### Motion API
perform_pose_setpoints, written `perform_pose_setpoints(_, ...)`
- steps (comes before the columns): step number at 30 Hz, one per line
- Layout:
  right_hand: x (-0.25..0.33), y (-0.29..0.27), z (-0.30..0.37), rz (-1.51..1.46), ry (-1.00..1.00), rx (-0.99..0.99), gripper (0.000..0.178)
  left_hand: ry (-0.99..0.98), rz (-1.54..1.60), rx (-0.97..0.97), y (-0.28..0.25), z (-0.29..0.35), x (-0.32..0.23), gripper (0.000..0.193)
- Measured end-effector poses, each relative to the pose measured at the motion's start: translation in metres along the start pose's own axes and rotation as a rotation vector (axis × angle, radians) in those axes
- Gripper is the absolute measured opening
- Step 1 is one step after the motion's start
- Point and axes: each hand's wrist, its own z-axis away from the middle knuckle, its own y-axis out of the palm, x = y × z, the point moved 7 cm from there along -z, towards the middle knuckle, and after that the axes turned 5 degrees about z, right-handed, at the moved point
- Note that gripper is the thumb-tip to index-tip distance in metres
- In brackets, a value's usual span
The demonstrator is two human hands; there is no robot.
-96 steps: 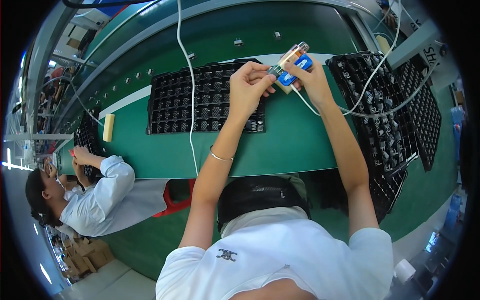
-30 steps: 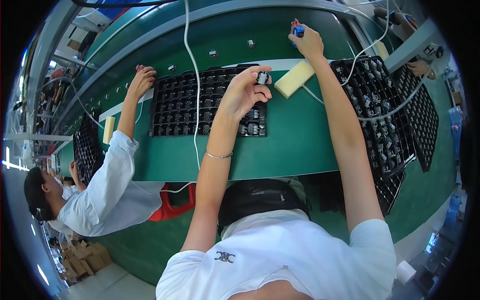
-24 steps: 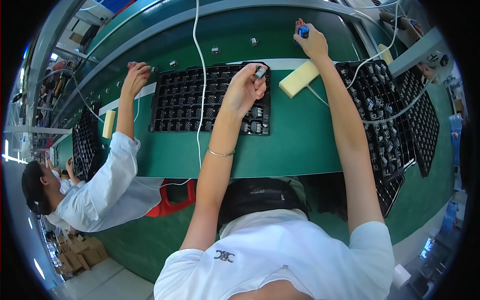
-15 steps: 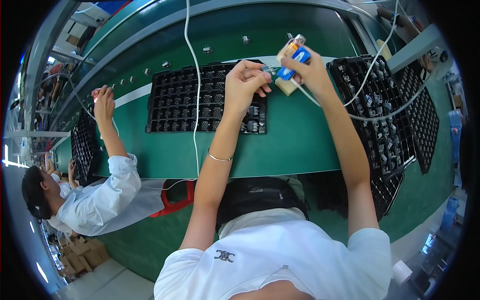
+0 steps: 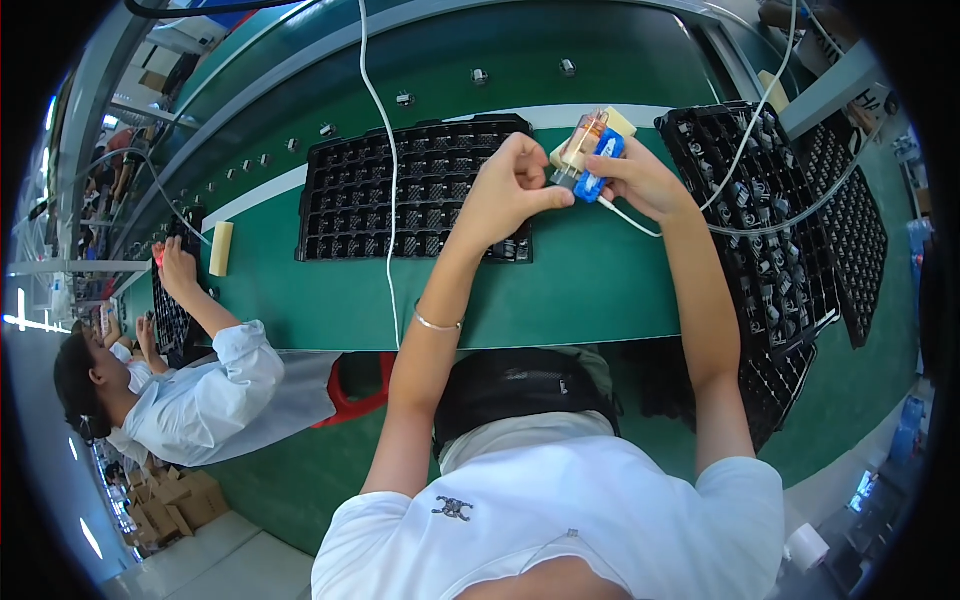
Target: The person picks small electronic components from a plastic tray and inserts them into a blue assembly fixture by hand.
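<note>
In my right hand [image 5: 645,178] is a hand-held device with a blue grip [image 5: 600,165] and a clear housing showing copper-coloured parts inside. A white cable [image 5: 630,218] runs from its lower end. My left hand [image 5: 505,192] is curled beside it, thumb and fingers bent round a small grey part [image 5: 562,179] at the device's left side. The exact contact of the fingertips is partly hidden. Behind the device shows a pale yellow block [image 5: 622,122]. Left of my left hand lies a black compartment tray [image 5: 345,190], most of whose visible pockets hold no parts.
To the right, a black tray [image 5: 765,260] full of small grey parts overlaps other trays. Several small parts stand on the green strip [image 5: 440,82] beyond. A white cable [image 5: 392,200] hangs across the left tray. A co-worker [image 5: 190,390] sits left, near another yellow block [image 5: 221,248].
My right hand has lowered and tilted the device, and my left hand has moved right, bringing the small part against it. The co-worker's hand has moved left and down, uncovering a yellow block.
</note>
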Motion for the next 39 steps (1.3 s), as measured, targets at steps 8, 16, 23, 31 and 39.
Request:
perform_pose_setpoints(8,0.035,-0.043,0.020,0.926,-0.227,-0.701,0.049,-0.218,-1.047,-0.323,-0.043,0.041,-0.013,0.039)
perform_pose_setpoints(16,0.036,-0.027,0.022,1.084,-0.291,-0.813,0.044,-0.248,-1.234,-0.287,-0.049,0.056,-0.016,0.035)
perform_pose_setpoints(23,0.035,-0.027,0.025,1.069,-0.277,-0.826,0.041,-0.154,-0.971,-0.377,-0.051,0.055,-0.019,0.024)
perform_pose_setpoints(31,0.034,-0.029,0.023,1.098,-0.296,-0.853,0.043,-0.076,-0.035,-0.136,-0.038,-0.005,-0.035,0.013)
perform_pose_setpoints(39,0.033,-0.026,0.020,1.103,-0.362,-0.823,0.043,-0.140,0.522,-0.093,-0.024,-0.026,0.019,0.016)
